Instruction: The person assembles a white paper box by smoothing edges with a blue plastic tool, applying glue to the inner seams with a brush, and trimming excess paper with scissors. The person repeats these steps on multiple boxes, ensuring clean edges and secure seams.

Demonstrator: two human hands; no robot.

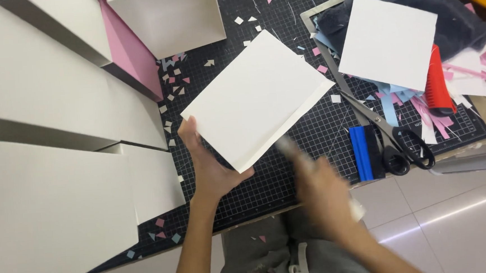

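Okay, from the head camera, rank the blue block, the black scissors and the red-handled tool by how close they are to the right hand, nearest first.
From the right hand:
1. Blue block, just to its right on the cutting mat.
2. Black scissors, next over, handles beside the block.
3. Red-handled tool, farthest, up right among the paper strips.

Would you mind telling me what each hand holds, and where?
Left hand grips the white card at its near corner; right hand is blurred, seemingly holding something thin.

Big white boxes (46, 137) wall off the whole left side, and the white card (257, 99) covers the mat's (290, 167) middle. To the right lie scissors (392, 136), a blue scraper (366, 152) and paper scraps (421, 103); only the near mat strip stays passable.
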